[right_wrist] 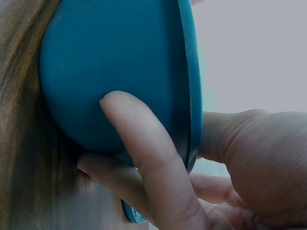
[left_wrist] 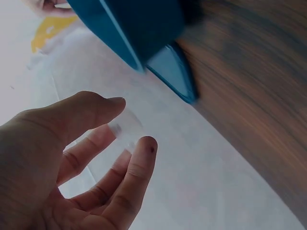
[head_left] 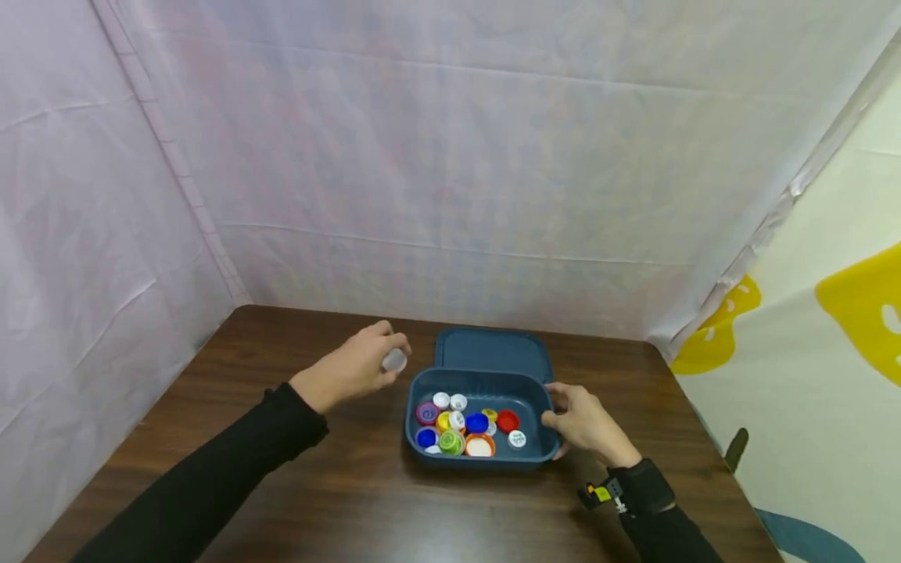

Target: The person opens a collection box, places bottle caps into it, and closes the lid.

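My left hand (head_left: 359,364) pinches a translucent whitish cap (head_left: 395,360) between thumb and fingertips, above the table and left of the box. In the left wrist view the cap (left_wrist: 128,128) looks clear and blurred. A dark blue plastic box (head_left: 482,461) sits on the table, holding several bottle caps, among them a red cap (head_left: 507,421), a green cap (head_left: 450,442) and a blue cap (head_left: 477,423). My right hand (head_left: 587,422) grips the box's right wall, thumb over the rim. Fingers (right_wrist: 144,129) of that hand press the box's outside in the right wrist view.
The blue lid (head_left: 494,352) lies flat on the brown wooden table (head_left: 338,500), just behind the box. White cloth (head_left: 450,172) hangs along the table's back and left side. A cloth with yellow shapes (head_left: 711,332) hangs at the right.
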### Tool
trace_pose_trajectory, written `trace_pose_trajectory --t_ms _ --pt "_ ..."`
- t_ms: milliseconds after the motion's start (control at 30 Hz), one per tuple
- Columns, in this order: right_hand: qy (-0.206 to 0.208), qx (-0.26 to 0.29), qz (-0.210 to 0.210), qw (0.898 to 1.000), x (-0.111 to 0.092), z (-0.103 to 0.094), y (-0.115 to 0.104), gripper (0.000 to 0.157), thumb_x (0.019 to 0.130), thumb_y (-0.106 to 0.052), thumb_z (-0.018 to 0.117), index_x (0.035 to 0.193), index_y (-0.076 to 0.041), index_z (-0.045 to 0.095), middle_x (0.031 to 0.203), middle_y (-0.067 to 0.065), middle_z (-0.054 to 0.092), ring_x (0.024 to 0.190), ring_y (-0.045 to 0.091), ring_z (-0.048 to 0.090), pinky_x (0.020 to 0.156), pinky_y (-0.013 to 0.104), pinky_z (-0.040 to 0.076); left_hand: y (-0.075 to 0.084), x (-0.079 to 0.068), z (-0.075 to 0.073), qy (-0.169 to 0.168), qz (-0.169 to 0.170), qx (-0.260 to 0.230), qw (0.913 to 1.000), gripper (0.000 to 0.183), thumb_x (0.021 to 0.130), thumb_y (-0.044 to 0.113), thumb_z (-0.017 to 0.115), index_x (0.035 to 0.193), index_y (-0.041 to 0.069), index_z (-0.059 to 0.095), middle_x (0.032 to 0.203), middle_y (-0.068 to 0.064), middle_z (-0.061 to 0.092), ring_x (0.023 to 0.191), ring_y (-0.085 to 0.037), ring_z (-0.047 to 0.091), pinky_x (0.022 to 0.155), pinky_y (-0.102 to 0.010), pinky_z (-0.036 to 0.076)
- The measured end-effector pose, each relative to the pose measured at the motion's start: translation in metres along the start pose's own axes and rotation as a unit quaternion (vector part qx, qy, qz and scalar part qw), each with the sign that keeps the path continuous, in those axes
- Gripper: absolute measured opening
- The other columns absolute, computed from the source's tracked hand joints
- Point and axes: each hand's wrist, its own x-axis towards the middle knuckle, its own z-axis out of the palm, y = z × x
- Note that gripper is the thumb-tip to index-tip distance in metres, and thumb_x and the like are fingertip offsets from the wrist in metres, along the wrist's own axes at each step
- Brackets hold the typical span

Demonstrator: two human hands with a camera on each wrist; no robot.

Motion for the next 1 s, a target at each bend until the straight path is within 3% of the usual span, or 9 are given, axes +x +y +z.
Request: trace_pose_trajectory --t_ms 267,567,800,1000 --pt "-0.002 0.0 -0.002 1.0 0.001 -0.001 0.0 0.066 0.107 -0.004 0.075 0.168 0.007 0.053 0.149 0.038 0.073 0.067 0.025 0.08 0.06 0.048 0.071 0.038 0.034 0.02 -0.042 0.03 0.009 0.9986 0.032 0.106 0.014 0.088 0.137 0.012 0.08 0.124 -0.015 0.067 0.1 -0.022 0.064 0.085 -0.035 0.061" --pt "-0.002 0.004 0.001 1.0 0.0 0.0 0.0 0.064 0.106 -0.003 0.075 0.166 0.007 0.055 0.147 0.038 0.074 0.067 0.026 0.08 0.06 0.049 0.071 0.071 0.059 0.046 -0.115 0.061 0.008 0.9914 0.034 0.108 0.015 0.087 0.141 0.013 0.079 0.134 -0.017 0.069 0.112 -0.027 0.071 0.096 -0.038 0.068" --pt "-0.001 0.007 -0.001 1.0 0.0 -0.001 0.001 0.065 0.105 -0.003 0.074 0.167 0.007 0.055 0.147 0.037 0.074 0.068 0.027 0.081 0.06 0.049 0.071 0.079 0.07 0.057 -0.126 0.081 0.025 0.9883 0.037 0.108 0.019 0.086 0.144 0.01 0.078 0.137 -0.018 0.071 0.118 -0.027 0.072 0.105 -0.037 0.068" --pt "-0.001 0.007 0.002 1.0 0.0 0.0 0.002 0.065 0.105 -0.003 0.075 0.167 0.007 0.055 0.147 0.038 0.074 0.067 0.026 0.081 0.059 0.049 0.071 0.08 0.07 0.06 -0.128 0.081 0.03 0.988 0.041 0.107 0.017 0.088 0.145 0.01 0.078 0.136 -0.017 0.072 0.116 -0.024 0.073 0.1 -0.034 0.067"
